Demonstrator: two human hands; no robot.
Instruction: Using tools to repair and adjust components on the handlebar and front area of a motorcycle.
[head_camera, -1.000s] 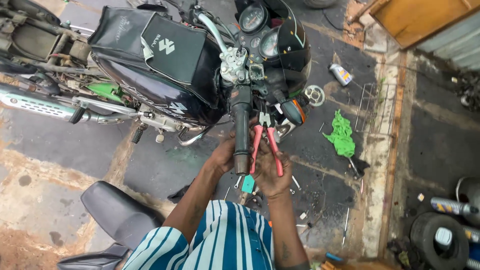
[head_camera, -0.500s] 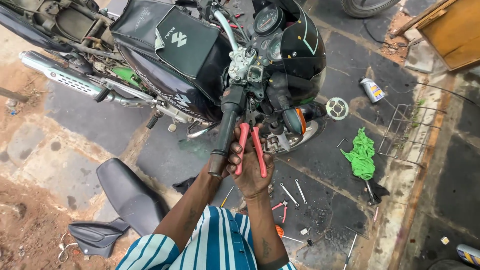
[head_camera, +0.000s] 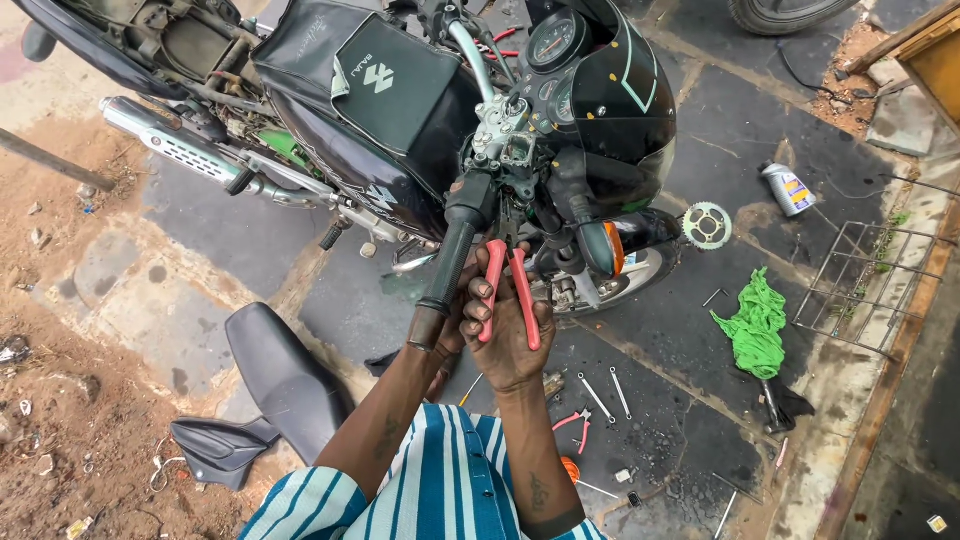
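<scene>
A dark motorcycle (head_camera: 400, 110) stands in front of me with its seat off. My right hand (head_camera: 515, 335) grips red-handled pliers (head_camera: 508, 290), whose jaws point up at the switch housing below the handlebar (head_camera: 500, 140). My left hand (head_camera: 448, 325) sits partly hidden behind the black rubber handlebar grip (head_camera: 450, 265), fingers curled near its lower end. Both forearms come out of striped blue and white sleeves.
A removed black seat (head_camera: 280, 375) and a side panel (head_camera: 215, 445) lie on the ground at left. A green rag (head_camera: 755, 325), sprocket (head_camera: 706, 225), small bottle (head_camera: 787, 188), wire rack (head_camera: 860, 285), spanners (head_camera: 605, 395) and another red pliers (head_camera: 572, 425) lie at right.
The view has shifted, so the motorcycle sits higher and larger in the frame. My right hand has raised the pliers closer to the switch housing.
</scene>
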